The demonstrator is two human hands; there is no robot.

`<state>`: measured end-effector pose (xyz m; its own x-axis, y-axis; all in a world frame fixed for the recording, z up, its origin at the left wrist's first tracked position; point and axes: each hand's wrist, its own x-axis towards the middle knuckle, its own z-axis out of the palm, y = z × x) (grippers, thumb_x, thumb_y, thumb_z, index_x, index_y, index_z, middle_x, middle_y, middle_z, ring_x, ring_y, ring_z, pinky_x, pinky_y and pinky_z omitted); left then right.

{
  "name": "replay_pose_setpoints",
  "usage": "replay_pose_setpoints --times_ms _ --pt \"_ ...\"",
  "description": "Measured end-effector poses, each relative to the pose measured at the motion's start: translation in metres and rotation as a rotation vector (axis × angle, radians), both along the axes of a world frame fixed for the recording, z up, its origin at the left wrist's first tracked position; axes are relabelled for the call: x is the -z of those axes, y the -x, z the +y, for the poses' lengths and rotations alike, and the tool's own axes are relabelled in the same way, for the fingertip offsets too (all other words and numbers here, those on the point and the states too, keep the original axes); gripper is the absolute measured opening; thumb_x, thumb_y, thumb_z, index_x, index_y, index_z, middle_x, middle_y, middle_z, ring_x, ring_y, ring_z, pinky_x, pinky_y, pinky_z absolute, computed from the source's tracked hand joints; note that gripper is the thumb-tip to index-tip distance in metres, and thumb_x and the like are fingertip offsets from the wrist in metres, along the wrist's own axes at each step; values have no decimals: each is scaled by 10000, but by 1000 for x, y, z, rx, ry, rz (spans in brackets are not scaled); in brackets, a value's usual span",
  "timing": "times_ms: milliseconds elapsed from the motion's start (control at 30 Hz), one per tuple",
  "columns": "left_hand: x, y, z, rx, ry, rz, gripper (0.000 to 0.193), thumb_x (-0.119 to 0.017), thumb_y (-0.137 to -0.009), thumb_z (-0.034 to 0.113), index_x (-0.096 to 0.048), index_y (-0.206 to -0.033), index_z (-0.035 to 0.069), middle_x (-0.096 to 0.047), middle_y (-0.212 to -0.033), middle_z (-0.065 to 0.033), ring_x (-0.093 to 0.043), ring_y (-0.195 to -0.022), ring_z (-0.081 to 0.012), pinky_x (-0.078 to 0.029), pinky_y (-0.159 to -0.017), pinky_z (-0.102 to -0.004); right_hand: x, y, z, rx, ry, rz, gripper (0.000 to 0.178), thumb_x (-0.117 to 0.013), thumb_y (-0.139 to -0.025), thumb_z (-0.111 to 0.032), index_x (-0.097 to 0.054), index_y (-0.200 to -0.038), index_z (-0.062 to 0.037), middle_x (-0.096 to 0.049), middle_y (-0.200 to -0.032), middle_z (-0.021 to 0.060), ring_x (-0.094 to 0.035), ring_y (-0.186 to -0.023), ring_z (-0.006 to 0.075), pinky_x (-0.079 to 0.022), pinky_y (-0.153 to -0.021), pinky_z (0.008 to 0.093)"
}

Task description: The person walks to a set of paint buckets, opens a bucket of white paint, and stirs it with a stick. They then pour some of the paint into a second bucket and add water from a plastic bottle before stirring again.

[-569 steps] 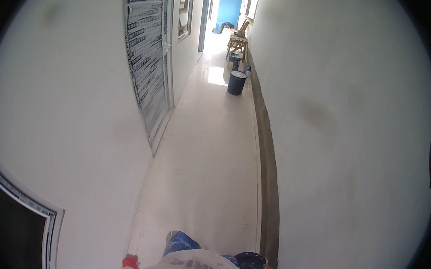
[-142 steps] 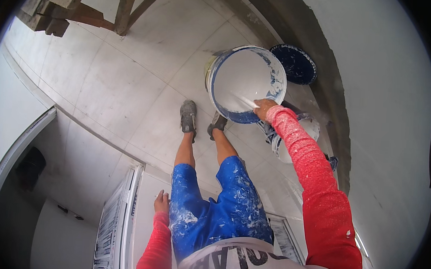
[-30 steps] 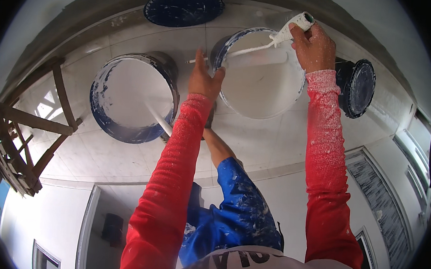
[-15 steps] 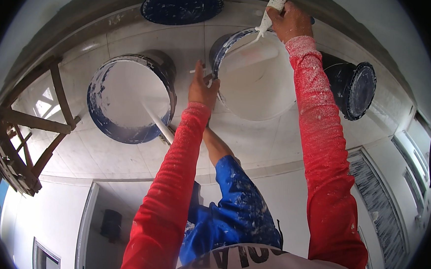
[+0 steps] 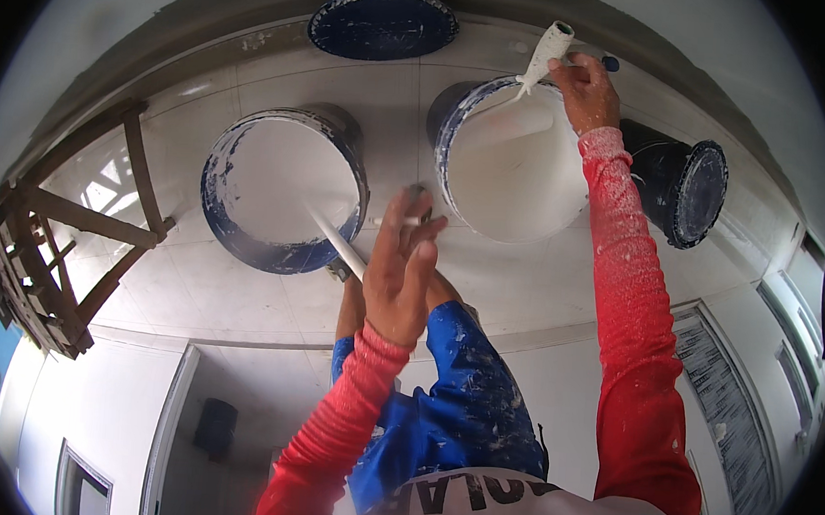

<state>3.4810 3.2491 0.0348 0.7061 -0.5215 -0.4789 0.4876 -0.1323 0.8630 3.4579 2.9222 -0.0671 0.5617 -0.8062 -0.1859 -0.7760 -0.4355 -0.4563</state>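
My left hand is raised in front of my legs, fingers apart and a little blurred, holding nothing. My right hand is beside the paint-caked handle of a paint roller, its fingers curved and apart, with one fingertip at the handle's edge; whether it touches is hard to tell. The handle rises above the far rim of the right bucket, and the white roller sleeve lies inside at the surface of the white paint. To the left, a second bucket of white paint has a pale stick leaning out of it.
A dark blue lid lies on the floor by the far wall. A dark container stands at the right. On the left is a wooden frame. A small pale stick-like thing lies between the buckets. Doorways open behind me.
My left hand has come away from the right bucket's rim, back toward me. My right hand has drawn back from around the roller handle to its edge. The whole view has shifted slightly.
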Motion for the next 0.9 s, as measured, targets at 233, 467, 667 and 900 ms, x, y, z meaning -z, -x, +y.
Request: replay_pose_setpoints --times_ms 233,467,667,900 --pt "-171 -4 82 -23 593 228 858 -300 -977 680 -143 -1581 91 -529 -1363 -301 -659 -1070 -419 -456 -1000 -549 -2 72 154 38 -260 -260 206 -678 -908 -179 -654 -1081 -69 -677 -999 71 -644 -860 183 -527 -756 314" --pt "-210 -18 118 -130 758 240 863 -284 -970 694 -120 -1585 111 -537 -1350 -305 -665 -1055 -418 -459 -993 -550 -16 -1 343 -487 -628 686 547 -600 -926 -393 -429 -1309 -43 -647 -1173 227 -668 -1041 368 -557 -869 445" --pt "-217 -54 177 -228 798 213 867 -269 -964 705 -100 -1589 127 -544 -1338 -309 -670 -1042 -416 -462 -987 -551 1 -86 394 -701 -355 908 487 -548 -944 -181 -407 -1404 -112 -698 -1036 193 -704 -977 342 -584 -826 439" --pt "-224 -99 295 -527 714 130 873 -253 -958 718 -77 -1593 147 -552 -1324 -313 -676 -1026 -415 -466 -980 -553 -21 -147 357 -984 -84 1023 491 -441 -982 -112 -398 -1458 -229 -710 -963 193 -710 -915 365 -580 -759 468"
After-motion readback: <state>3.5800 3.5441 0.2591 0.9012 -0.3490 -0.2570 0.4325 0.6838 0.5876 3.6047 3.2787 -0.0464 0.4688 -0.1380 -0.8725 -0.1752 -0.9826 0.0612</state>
